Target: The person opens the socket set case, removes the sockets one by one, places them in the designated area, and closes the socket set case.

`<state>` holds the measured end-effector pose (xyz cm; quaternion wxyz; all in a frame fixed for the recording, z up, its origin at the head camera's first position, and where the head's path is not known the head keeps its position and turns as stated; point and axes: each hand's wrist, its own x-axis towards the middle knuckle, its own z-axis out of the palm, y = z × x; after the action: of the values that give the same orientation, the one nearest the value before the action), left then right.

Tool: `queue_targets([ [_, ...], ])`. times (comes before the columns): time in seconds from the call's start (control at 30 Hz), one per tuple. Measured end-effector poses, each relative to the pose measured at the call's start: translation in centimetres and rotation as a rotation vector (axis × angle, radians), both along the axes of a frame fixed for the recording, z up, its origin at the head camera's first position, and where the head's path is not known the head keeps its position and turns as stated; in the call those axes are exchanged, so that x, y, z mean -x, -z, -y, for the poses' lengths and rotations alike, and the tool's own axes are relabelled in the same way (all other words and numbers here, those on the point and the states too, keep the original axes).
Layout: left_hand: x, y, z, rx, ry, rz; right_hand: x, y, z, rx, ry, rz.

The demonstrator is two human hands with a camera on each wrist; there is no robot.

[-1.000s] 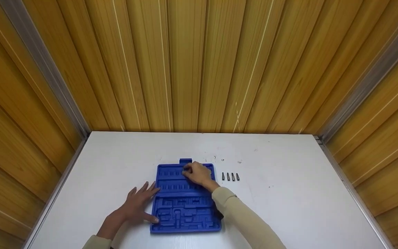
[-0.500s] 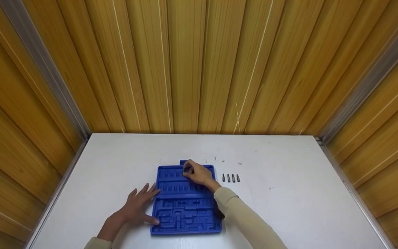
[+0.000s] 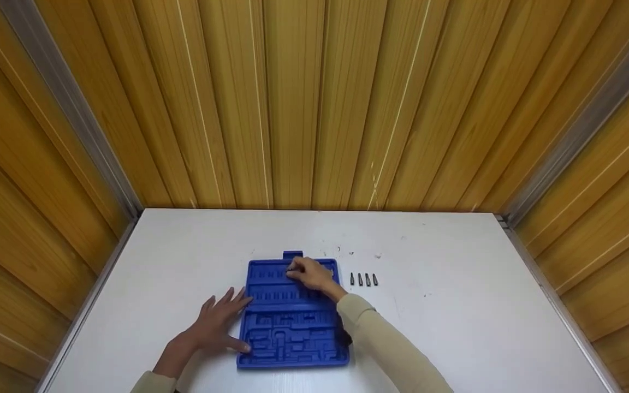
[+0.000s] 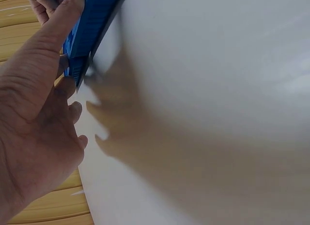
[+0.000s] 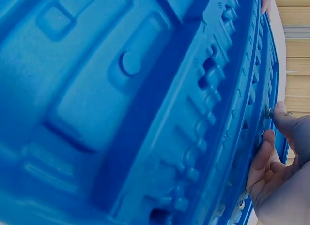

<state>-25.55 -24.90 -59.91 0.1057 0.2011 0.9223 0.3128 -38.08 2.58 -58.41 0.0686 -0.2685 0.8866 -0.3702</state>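
Observation:
An open blue moulded case (image 3: 292, 307) lies flat on the table, with rows of small slots in its far half and shaped recesses in its near half. My left hand (image 3: 213, 327) rests at the case's left edge, fingers spread; in the left wrist view its thumb (image 4: 60, 22) lies along the blue side. My right hand (image 3: 313, 274) is over the far row of slots, pinching a small dark screwdriver bit (image 3: 291, 268). In the right wrist view the thumb and finger (image 5: 264, 147) meet at the slots, mostly hiding the bit. Metal pieces show in slots below that hand.
Several dark bits (image 3: 368, 279) stand in a short row on the white table (image 3: 456, 305), right of the case. A blue latch tab (image 3: 292, 254) sticks out at the case's far edge. Wood-patterned walls (image 3: 292, 109) enclose the table on three sides.
My right fingertips looked more arched half a second ago and are now lower at the far row of slots. My left hand and the case have stayed put.

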Motion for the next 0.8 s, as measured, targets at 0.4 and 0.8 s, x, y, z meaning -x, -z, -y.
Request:
queue_targets([
  [0.4, 0.0, -0.1, 0.0, 0.002, -0.001, 0.010, -0.9, -1.3, -1.9, 0.272, 0.014, 0.291],
  [0.8, -0.1, -0.3, 0.0, 0.000, -0.002, 0.016, -0.7, -2.9, -7.0, 0.247, 0.050, 0.316],
])
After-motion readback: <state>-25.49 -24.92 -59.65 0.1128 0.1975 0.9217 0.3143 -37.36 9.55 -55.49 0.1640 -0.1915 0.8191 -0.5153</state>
